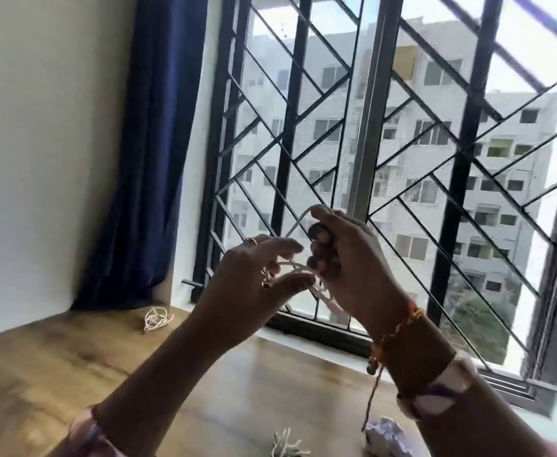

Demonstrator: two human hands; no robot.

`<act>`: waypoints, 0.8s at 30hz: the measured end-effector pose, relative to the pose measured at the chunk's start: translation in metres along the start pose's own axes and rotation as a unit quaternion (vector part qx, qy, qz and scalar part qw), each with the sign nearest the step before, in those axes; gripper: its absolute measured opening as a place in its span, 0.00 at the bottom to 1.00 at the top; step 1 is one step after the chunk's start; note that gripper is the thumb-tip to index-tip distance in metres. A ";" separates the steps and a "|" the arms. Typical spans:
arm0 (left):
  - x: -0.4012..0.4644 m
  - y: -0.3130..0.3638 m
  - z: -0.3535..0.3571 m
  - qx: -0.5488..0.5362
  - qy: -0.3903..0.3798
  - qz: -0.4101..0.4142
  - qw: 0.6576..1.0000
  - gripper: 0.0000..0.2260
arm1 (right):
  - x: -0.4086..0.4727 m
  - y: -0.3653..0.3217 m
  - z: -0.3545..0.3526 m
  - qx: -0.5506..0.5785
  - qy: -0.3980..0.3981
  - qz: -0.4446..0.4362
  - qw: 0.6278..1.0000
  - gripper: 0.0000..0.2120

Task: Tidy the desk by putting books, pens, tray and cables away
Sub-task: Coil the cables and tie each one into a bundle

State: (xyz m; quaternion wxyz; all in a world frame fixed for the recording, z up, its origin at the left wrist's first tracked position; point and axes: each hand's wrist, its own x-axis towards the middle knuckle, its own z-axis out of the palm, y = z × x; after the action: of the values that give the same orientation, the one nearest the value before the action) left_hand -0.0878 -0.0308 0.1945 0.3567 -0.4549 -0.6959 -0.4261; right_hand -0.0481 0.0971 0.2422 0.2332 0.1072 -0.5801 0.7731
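While both hands are raised above the desk (pixel 72 351) in front of the window (pixel 386 143), nearest the person lie a small white bundle (pixel 285 445) at the lower edge and a crumpled pale object (pixel 386 438) beside it. Above these, the left hand (pixel 254 278) has thumb and forefinger pinched on a loop of the white cable (pixel 295 225); other fingers spread. The right hand (pixel 343 258) is curled round the gathered strands. Cable reads as light, limp, thin; likely tangles, so best held at the gathered turns, not a free end. No single heading: the loop's long axis rises up and right toward the right thumb, and a tail hangs below the hands. Farther off, a second white coil (pixel 156 318) rests on the desk near the blue curtain (pixel 151 159).
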 end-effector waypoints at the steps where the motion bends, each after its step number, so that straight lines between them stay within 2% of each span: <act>1: 0.000 -0.009 -0.006 0.018 -0.008 -0.001 1.000 0.23 | 0.006 0.003 0.007 0.010 -0.012 -0.001 1.000 0.12; 4: -0.005 -0.026 -0.021 0.083 -0.013 0.006 0.996 0.16 | 0.020 0.010 0.017 0.054 -0.042 0.024 0.997 0.14; 7: -0.012 -0.031 -0.034 0.103 0.015 0.009 0.995 0.13 | 0.030 0.015 0.021 0.113 -0.055 0.072 0.989 0.15; 11: -0.028 -0.034 -0.063 0.188 0.076 0.040 0.978 0.05 | 0.050 0.001 0.013 0.170 -0.002 0.071 0.983 0.15; 14: -0.054 -0.051 -0.089 0.256 0.088 0.031 0.962 0.08 | 0.063 -0.019 -0.002 0.185 0.066 0.053 0.979 0.09; 17: -0.069 -0.065 -0.108 0.294 0.091 -0.028 0.951 0.12 | 0.064 -0.025 -0.008 0.121 0.060 0.057 0.989 0.09; 20: -0.067 -0.062 -0.113 0.178 0.133 -0.112 0.968 0.07 | 0.062 -0.023 -0.016 0.026 0.053 0.061 0.996 0.12; 22: -0.058 -0.049 -0.110 -0.013 0.172 -0.226 0.959 0.09 | 0.057 -0.023 -0.029 -0.028 0.059 0.050 0.997 0.15; 23: -0.052 -0.043 -0.108 -0.144 0.194 -0.298 0.923 0.10 | 0.055 -0.021 -0.037 -0.053 0.071 0.038 0.995 0.15; 24: -0.046 -0.035 -0.107 -0.262 0.214 -0.365 0.868 0.11 | 0.048 -0.021 -0.046 -0.093 0.092 0.018 0.991 0.15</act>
State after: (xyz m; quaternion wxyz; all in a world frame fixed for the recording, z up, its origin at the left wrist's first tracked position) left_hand -0.0943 -0.1518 0.1854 0.1836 -0.1434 -0.5819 -0.7792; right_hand -0.0746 0.1568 0.2663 0.2802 0.0028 -0.6276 0.7264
